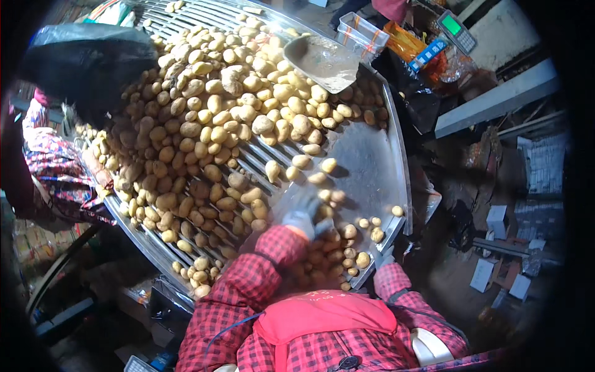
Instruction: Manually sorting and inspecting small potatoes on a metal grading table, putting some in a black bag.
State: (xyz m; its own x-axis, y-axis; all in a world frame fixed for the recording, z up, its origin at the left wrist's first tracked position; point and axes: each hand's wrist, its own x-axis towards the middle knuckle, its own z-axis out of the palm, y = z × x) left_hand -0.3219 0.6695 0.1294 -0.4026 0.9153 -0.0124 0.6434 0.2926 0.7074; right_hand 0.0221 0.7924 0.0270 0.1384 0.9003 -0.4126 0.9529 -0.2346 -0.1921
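Observation:
My left hand, in a greyish glove, is blurred over the front of a sorting table, among loose potatoes. Whether its fingers close on any potato is not clear. More potatoes lie bunched between that hand and my body. My right hand, also gloved, is at the table's metal rim on the near right corner; its grip is too small to make out. Beyond my left hand, a large heap of potatoes covers the slatted metal rack. A smooth metal sheet adjoins the slats.
A metal scoop rests on the heap's far right. At left, a person in a patterned sleeve stands by the table, near a dark hanging shape. Past the right rim are a clear plastic bin, a lit scale display and a beam.

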